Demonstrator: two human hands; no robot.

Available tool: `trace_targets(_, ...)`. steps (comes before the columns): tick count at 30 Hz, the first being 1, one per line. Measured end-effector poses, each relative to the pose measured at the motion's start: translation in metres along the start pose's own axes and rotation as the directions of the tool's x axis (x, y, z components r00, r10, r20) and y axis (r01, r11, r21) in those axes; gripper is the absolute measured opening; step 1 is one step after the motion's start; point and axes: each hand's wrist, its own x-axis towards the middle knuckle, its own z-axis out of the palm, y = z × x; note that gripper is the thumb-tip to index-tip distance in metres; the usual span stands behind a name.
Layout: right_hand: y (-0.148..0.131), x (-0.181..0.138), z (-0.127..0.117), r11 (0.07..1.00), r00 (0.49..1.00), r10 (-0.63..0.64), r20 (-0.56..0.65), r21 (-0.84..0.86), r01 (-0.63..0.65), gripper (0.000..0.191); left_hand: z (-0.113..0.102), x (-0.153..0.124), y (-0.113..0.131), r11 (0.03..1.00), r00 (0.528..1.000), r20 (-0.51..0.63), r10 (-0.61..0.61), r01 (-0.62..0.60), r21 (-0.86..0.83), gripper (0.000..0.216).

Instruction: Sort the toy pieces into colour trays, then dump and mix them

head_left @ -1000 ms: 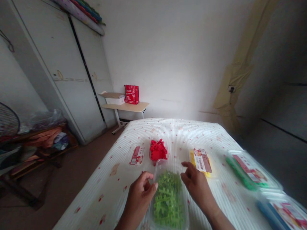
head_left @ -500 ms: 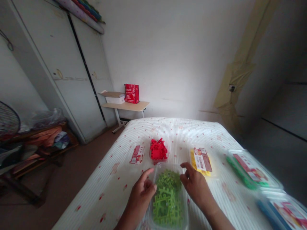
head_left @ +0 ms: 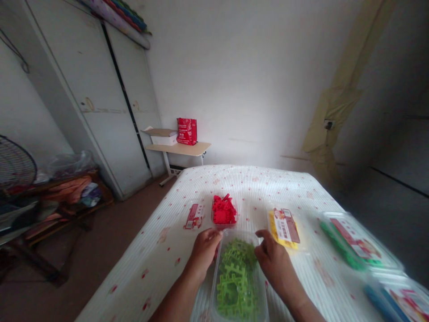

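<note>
A clear plastic box full of light green building pieces lies on the patterned white tablecloth in front of me. My left hand grips the box's far left corner, fingers curled over the rim. My right hand holds the far right corner with thumb and fingers pinched on the edge. Just beyond the box stands an open tub of red pieces with its labelled lid lying to its left.
A closed box of yellow pieces sits right of the red tub, then a dark green box and a blue box near the table's right edge. A small side table with a red bag stands by the wall. Clutter and a fan are at left.
Both hands have slid forward along the green box's sides to its far corners and closed on the rim. The view has shifted slightly.
</note>
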Motion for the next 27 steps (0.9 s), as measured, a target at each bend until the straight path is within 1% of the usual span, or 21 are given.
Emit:
trace_targets(3, 0.000, -0.001, 0.001, 1.000, 1.000, 0.002, 0.014, -0.001, -0.002, 0.029, 0.003, 0.003, -0.003, 1.000, 1.000, -0.024, 0.010, -0.010, 0.009, 0.026)
trace_targets(6, 0.000, -0.003, 0.002, 1.000, 1.000, 0.015, 0.014, 0.008, -0.015, 0.031, 0.004, 0.003, -0.003, 0.998, 0.996, -0.064, 0.062, -0.060, 0.037, 0.025)
trace_targets(9, 0.002, -0.004, 0.004, 0.999, 1.000, 0.021, -0.010, 0.032, -0.021, 0.031, 0.004, 0.004, -0.003, 0.991, 0.988, -0.101, 0.118, -0.111, 0.070, 0.023)
trace_targets(12, 0.006, -0.003, 0.006, 0.994, 0.998, 0.058, 0.005, 0.091, -0.059, 0.030, 0.005, 0.006, -0.003, 0.987, 0.982, -0.121, 0.147, -0.137, 0.087, 0.022)
trace_targets(14, 0.009, -0.002, 0.007, 0.980, 0.994, 0.101, 0.044, 0.169, -0.107, 0.026, 0.006, 0.006, -0.004, 0.987, 0.981, -0.127, 0.147, -0.137, 0.083, 0.022)
trace_targets(17, 0.010, -0.001, 0.010, 0.913, 0.964, 0.217, 0.155, 0.316, -0.256, 0.016, 0.006, 0.006, -0.005, 0.992, 0.985, -0.125, 0.119, -0.112, 0.059, 0.022)
trace_targets(19, 0.009, -0.001, 0.011, 0.854, 0.936, 0.279, 0.212, 0.391, -0.344, 0.013, 0.006, 0.006, -0.006, 0.995, 0.988, -0.120, 0.093, -0.089, 0.037, 0.023)
trace_targets(20, 0.009, -0.002, 0.012, 0.833, 0.929, 0.295, 0.222, 0.417, -0.364, 0.014, 0.007, 0.006, -0.006, 0.996, 0.990, -0.118, 0.083, -0.080, 0.026, 0.023)
trace_targets(27, 0.011, -0.001, 0.018, 0.732, 0.914, 0.341, 0.219, 0.548, -0.405, 0.017, 0.009, 0.009, -0.012, 0.997, 0.988, -0.144, 0.064, -0.069, -0.030, 0.024)
